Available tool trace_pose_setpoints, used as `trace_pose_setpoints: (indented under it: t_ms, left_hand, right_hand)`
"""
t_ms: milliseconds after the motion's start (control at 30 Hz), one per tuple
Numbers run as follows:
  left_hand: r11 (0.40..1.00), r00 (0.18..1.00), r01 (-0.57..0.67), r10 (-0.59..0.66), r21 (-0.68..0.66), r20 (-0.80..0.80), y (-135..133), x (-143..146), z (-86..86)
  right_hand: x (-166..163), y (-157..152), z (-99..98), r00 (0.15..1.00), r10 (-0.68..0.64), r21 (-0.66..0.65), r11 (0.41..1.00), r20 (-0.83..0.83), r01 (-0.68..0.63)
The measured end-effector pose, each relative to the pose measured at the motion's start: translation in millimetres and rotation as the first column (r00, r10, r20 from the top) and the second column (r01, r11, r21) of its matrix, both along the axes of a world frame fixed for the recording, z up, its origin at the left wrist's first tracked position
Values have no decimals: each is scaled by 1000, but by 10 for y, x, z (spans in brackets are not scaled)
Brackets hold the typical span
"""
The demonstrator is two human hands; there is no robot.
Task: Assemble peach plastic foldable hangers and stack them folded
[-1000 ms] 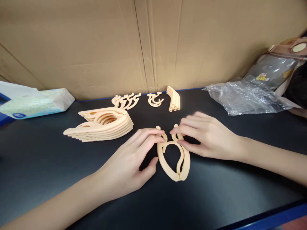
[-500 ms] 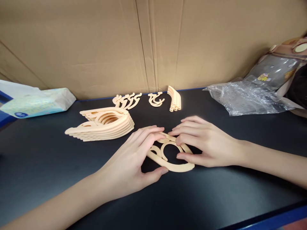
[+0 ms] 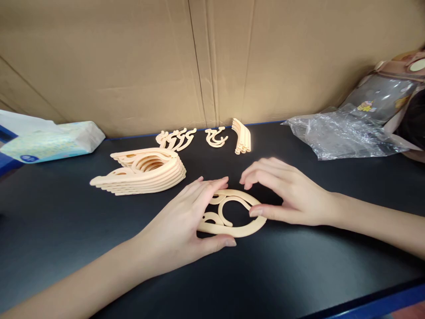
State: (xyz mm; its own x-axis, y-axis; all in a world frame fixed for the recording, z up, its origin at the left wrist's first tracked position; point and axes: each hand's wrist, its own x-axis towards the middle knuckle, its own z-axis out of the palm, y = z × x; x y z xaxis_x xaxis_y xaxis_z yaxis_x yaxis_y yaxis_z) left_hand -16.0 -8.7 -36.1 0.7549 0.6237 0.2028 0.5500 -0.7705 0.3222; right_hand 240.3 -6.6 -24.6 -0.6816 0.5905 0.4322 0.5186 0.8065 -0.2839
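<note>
A beige plastic folding clothes hanger (image 3: 244, 231) lies folded on the black table, its curved hook inside the bent arms. My left hand (image 3: 186, 221) spans its left end, thumb along the near edge and fingers over the far edge, gripping it from both sides. That end is partly hidden under the palm. At the right end, my right hand (image 3: 285, 192) has its thumb on the hanger's tip. The fingers of this hand are raised and apart from the thumb, off the far arm. Left of the hanger stands a stack of folded hangers (image 3: 149, 177).
Loose hooks (image 3: 175, 139) lie at the back, with more hooks (image 3: 215, 137) beside them. A small pile of hanger arms (image 3: 242, 136) is to their right. Tissue pack (image 3: 59, 139) at left; clear plastic bag (image 3: 341, 137) and a bottle (image 3: 381, 97) at right. Cardboard (image 3: 133, 66) walls the back.
My right fingers have come off the hanger's far arm and lifted, leaving the thumb on its end. The hanger has turned slightly and shifted a little left under my left hand.
</note>
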Motion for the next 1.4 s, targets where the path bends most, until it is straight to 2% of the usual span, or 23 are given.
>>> trace_pose_setpoints:
  t_ms: [133,233,300,400,467,567,700,1133,1267,1400]
  left_hand:
    - [998,999,-33,31,50,38,-2,-11,-16]
    - [989,993,-48,33,140,109,7,-5,4]
    - [977,992,-59,35,204,120,11,-1,33]
    - [958,993,-68,38,277,112,5,-2,74]
    - [946,994,-60,27,317,107,-3,-5,89]
    - [933,996,-37,4,357,94,-9,-8,90]
    - [934,996,-35,3,355,90,-4,-7,72]
    - [927,995,-4,-33,375,92,15,9,80]
    - [926,994,10,-50,378,96,8,-5,79]
    - [925,993,22,-65,379,101,6,-15,81]
  right_hand:
    - [18,5,30,992,-124,-116,986,-31,119]
    - [14,3,49,984,-178,-331,930,-27,159]
    - [7,3,66,979,-188,-539,834,-76,118]
    - [-3,7,94,960,-212,-765,644,-183,-4]
    - [-4,13,107,951,-212,-827,557,-226,-73]
    - [-2,27,113,948,-200,-866,485,-249,-125]
    - [-2,41,109,947,-212,-877,464,-241,-120]
    - [1,36,106,942,-221,-858,501,-251,-111]
    - [10,43,99,947,-204,-862,493,-250,-122]
    - [13,47,96,944,-212,-880,455,-254,-135]
